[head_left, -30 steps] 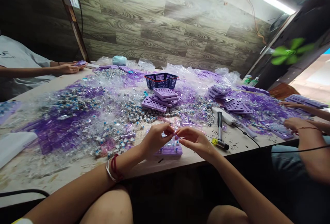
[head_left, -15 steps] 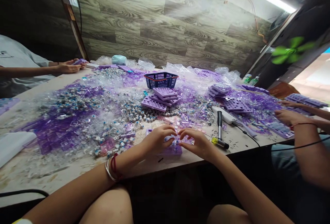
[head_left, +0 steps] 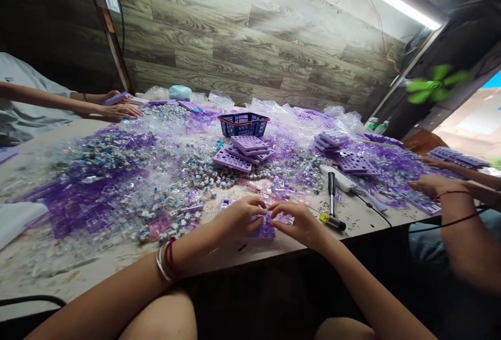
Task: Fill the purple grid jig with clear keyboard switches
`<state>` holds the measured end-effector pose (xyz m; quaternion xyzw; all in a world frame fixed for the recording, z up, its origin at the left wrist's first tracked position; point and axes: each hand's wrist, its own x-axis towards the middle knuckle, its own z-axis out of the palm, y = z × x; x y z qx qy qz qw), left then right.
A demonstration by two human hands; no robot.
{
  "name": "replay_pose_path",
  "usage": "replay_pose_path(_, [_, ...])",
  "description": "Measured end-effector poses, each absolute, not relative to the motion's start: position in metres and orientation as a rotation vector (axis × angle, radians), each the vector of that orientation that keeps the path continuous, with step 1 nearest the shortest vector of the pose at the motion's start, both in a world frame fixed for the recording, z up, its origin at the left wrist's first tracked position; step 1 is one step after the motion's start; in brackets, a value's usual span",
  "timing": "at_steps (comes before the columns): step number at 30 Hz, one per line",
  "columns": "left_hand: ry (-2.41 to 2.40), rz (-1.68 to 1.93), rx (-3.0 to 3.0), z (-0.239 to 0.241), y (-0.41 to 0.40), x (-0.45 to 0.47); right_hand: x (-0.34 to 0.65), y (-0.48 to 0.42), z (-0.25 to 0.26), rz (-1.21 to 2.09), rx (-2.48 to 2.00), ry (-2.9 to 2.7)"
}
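Note:
My left hand (head_left: 240, 218) and my right hand (head_left: 299, 220) meet over a purple keyboard plate (head_left: 269, 233) near the table's front edge. Both have thumb and fingers curled into a pinch, the fingertips almost touching. Whatever small piece sits between them is too small and covered to name. The left hand hides much of the plate; its square cut-outs show at the upper left corner. Beyond the hands lie loose small switches (head_left: 213, 177) with white and blue parts. Pink clear pieces (head_left: 158, 223) lie to the left.
A stack of purple plates (head_left: 233, 160) stands before a dark blue basket (head_left: 243, 126). To the right lie a hammer (head_left: 332, 199) and a white corded device (head_left: 338, 177). Purple clear keycaps (head_left: 86, 199) are heaped left. Co-workers' hands (head_left: 121, 108) work at the far left and at the right.
My hands stay pinched over the plate with only slight finger movement. The view has shifted a little. At the far left, a co-worker's hand has reached toward the pile.

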<state>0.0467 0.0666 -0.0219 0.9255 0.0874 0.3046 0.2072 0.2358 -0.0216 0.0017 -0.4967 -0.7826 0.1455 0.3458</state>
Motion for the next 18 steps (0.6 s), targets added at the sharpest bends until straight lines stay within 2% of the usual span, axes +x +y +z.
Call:
replay_pose_path(13, [0.233, 0.662, 2.707, -0.0129, 0.062, 0.0445, 0.2381, -0.0218, -0.0038, 0.166, -1.3, -2.105])
replay_pose_path(18, [0.184, 0.709, 2.748, -0.0139, 0.0643, 0.047, 0.2361, -0.0215, -0.0027, 0.268, -1.25, -2.096])
